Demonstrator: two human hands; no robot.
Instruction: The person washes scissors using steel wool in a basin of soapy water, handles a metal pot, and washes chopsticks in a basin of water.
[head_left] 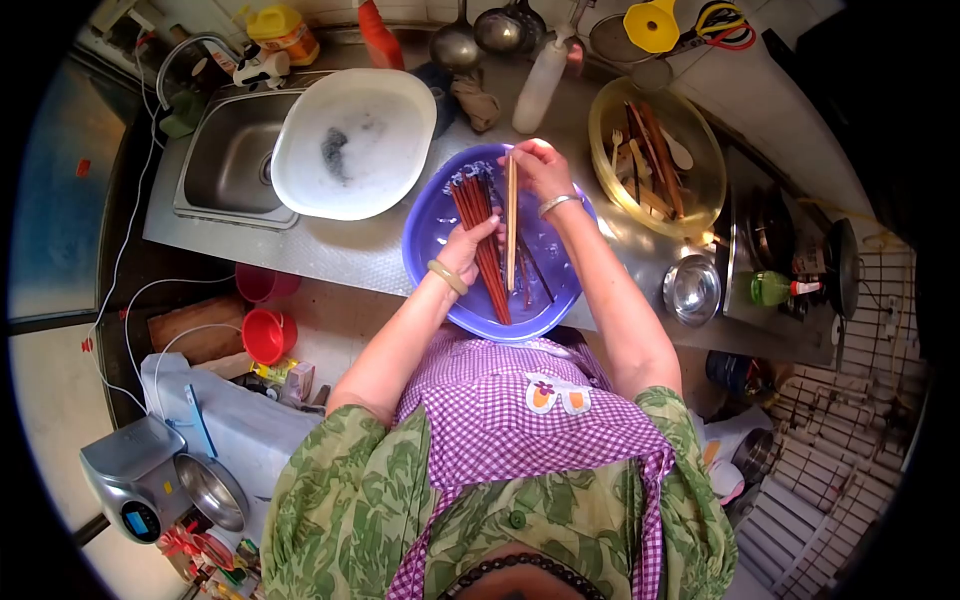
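Observation:
A purple basin (425, 240) stands at the counter's front edge in front of me. Over it, my left hand (465, 250) is wrapped round a bundle of reddish-brown chopsticks (483, 255), their patterned ends pointing away from me. My right hand (540, 170) pinches light wooden chopsticks (512, 220) at their far end, just right of the bundle. Dark chopsticks (537, 272) lean inside the basin beside them. Right of my right hand, a yellowish translucent basin (705, 200) holds wooden utensils, a white spoon and a fork.
A white basin (400, 185) with sudsy water and a dark scrubber sits at left, partly over the sink (225, 150). Ladles (455, 45) and a pump bottle (541, 85) stand behind. A metal bowl (691, 290) and a green bottle (770, 288) are at right.

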